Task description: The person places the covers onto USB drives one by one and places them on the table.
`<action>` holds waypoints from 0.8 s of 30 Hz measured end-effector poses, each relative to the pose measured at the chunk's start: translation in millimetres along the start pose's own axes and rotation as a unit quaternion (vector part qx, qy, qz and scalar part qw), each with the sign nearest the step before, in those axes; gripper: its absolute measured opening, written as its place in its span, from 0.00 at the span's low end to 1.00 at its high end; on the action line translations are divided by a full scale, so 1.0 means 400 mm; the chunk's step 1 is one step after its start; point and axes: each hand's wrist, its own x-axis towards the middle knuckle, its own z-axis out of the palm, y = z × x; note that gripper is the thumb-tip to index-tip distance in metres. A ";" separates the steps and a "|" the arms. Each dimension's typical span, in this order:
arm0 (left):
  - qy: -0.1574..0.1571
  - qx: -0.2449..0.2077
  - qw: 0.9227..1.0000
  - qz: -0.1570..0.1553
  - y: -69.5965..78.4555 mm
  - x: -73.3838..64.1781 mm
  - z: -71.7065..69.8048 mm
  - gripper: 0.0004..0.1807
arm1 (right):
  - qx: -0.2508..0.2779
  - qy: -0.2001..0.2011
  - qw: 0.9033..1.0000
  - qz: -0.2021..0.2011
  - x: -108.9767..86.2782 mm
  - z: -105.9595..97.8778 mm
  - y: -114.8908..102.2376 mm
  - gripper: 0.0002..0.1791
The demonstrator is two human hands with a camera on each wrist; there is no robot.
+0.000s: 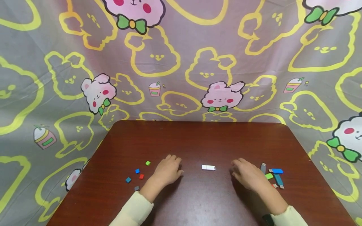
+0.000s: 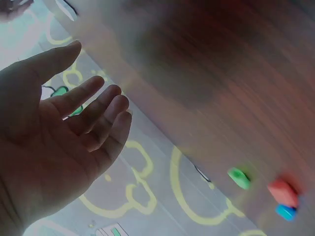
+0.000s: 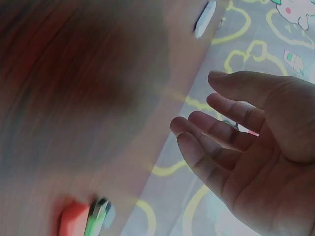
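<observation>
A white USB stick (image 1: pixel 208 167) lies on the brown table between the two hands, its cap on the left end. To its left is the left hand (image 1: pixel 168 170), low over the table, fingers relaxed and nothing in them. The right hand (image 1: pixel 246 173) is on the other side of the stick, just as loose. Both wrist views show an empty palm with slightly bent fingers, the left hand (image 2: pixel 74 123) and the right hand (image 3: pixel 246 142). In the right wrist view the white stick (image 3: pixel 204 19) shows near the top edge.
Left of the left hand lie small caps: green (image 1: pixel 148 163), blue (image 1: pixel 137 171), red (image 1: pixel 141 176), teal (image 1: pixel 128 180) and grey (image 1: pixel 137 188). Beyond the right hand cluster uncapped USB sticks, among them a blue stick (image 1: pixel 277 171) and a teal stick (image 1: pixel 278 181). Patterned cloth (image 1: pixel 181 78) hangs behind the table.
</observation>
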 end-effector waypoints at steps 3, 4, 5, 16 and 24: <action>-0.007 -0.009 1.000 -0.013 -0.023 -0.014 -0.007 0.23 | 0.001 0.000 1.000 -0.002 -0.014 -0.009 0.018 0.19; -0.007 -0.012 1.000 -0.016 -0.030 -0.018 -0.010 0.23 | 0.003 -0.003 1.000 0.000 -0.017 -0.011 0.022 0.20; -0.008 -0.016 1.000 -0.020 -0.036 -0.022 -0.013 0.23 | 0.005 -0.005 1.000 0.000 -0.021 -0.014 0.026 0.21; -0.003 -0.028 0.999 -0.038 -0.088 -0.052 -0.027 0.24 | 0.004 -0.001 1.000 -0.004 -0.058 -0.034 0.062 0.22; -0.002 -0.012 0.997 -0.072 -0.156 -0.071 -0.029 0.21 | -0.006 0.009 1.000 0.017 -0.100 -0.049 0.115 0.22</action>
